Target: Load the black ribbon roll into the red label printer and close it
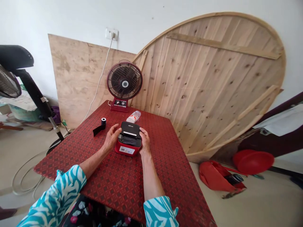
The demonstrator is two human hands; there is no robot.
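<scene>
A small red and black printer (129, 140) sits on the patterned red table (163, 176), its dark lid on top and a white label on its red front. My left hand (111, 137) is at the printer's left side, thumb against the lid's edge. From the right, my right hand (145, 141) grips the side with its thumb on the lid edge. Just behind the printer lies a clear plastic bottle (133, 117) with a red and white label. To the left stands a small roll (103, 121) with a loose black strip trailing from it.
A dark red fan (124, 84) stands at the table's back edge. Its white cord (101, 75) runs near the wall socket (111, 33). A round wooden tabletop (201, 88) leans on the wall. Another fan stands at left; a red bag (213, 176) lies on the floor at right.
</scene>
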